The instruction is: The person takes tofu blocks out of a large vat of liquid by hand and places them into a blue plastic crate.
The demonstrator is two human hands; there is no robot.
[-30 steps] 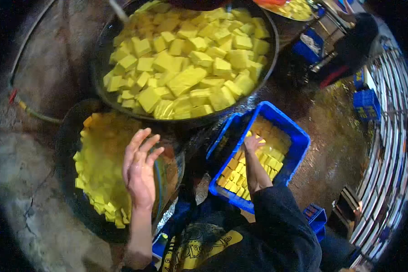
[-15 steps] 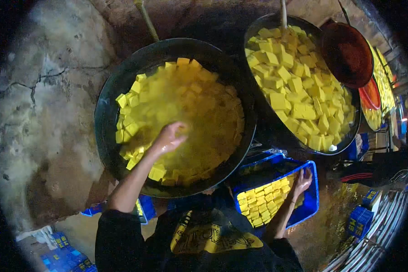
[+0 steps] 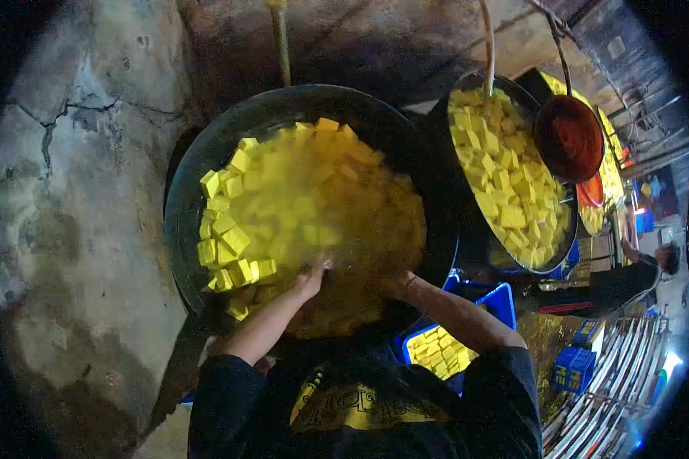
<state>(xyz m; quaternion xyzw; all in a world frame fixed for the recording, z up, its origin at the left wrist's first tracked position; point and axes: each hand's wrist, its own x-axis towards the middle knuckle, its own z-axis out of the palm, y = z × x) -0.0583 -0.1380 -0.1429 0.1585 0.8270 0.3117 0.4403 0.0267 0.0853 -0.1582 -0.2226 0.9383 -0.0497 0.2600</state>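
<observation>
A large dark pan (image 3: 199, 145) is in front of me, holding murky yellow liquid and many yellow blocks (image 3: 235, 239). My left hand (image 3: 311, 279) reaches into the liquid at the pan's near side, its fingers partly hidden under steam or the surface. To its right, my right hand (image 3: 394, 283) is also dipped in, with the fingers out of sight. What either hand touches below cannot be made out. A blue crate (image 3: 501, 303) with rows of yellow blocks (image 3: 440, 352) stands under my right forearm.
A second pan of yellow blocks (image 3: 505, 191) stands to the right, beside a hanging reddish-brown bowl (image 3: 569, 139). Farther right are a red bowl (image 3: 590, 190), a person (image 3: 628, 287), blue crates (image 3: 573, 369) and metal-looking slats (image 3: 589, 428). A cracked wall or floor surface lies left.
The view has turned toward the left pan. My right hand has left the blue crate and entered the pan's liquid. My left hand has lowered into the liquid beside it.
</observation>
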